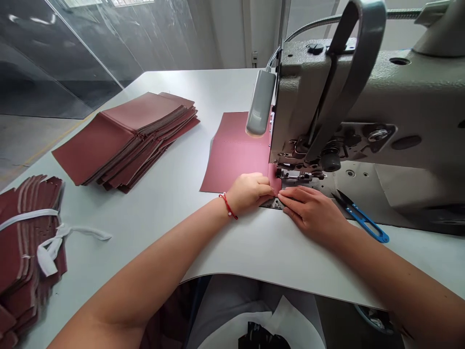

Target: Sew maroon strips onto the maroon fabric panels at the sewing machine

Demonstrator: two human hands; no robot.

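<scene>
The left hand (251, 190) pinched a seemingly part-sewn sheet (236, 165), the right hand's (315, 211) grip unclear, the surface's (145, 213) left-edge bundle (16, 257) perhaps pending.

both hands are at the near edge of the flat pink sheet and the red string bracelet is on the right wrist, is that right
Wrong side: in the head view, the red string bracelet is on the wrist of the left hand, not the right hand. Both hands are at the flat pink sheet's near edge.

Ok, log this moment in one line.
left hand: on panel; right hand: at panel corner; panel: by presser foot; snips: beside right hand
</scene>
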